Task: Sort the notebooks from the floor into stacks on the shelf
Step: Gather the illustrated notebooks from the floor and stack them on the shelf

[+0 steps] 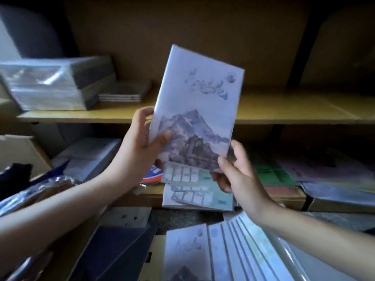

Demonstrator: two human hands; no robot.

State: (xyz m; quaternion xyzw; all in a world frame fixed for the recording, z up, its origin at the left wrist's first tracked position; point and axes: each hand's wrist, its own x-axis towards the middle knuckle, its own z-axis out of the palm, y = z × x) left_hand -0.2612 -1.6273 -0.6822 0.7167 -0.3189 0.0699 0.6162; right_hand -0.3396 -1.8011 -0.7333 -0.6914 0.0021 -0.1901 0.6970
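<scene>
Pale mountain-cover notebook (197,110) sits clamped in my 2 hands, left hand (140,142) and right hand (236,175), before the shelf (284,116); its glossy cover could slip.

Notebook (197,110) is being held up w/ both hands in front of the shelf (284,113): left hand (140,138) at its left edge, right hand (235,171) at its bottom right corner. Wrapped stack (50,84) is sitting at shelf's left end, small stack (125,91) just right of it. More notebooks (223,250) are lying on the floor below.
</scene>
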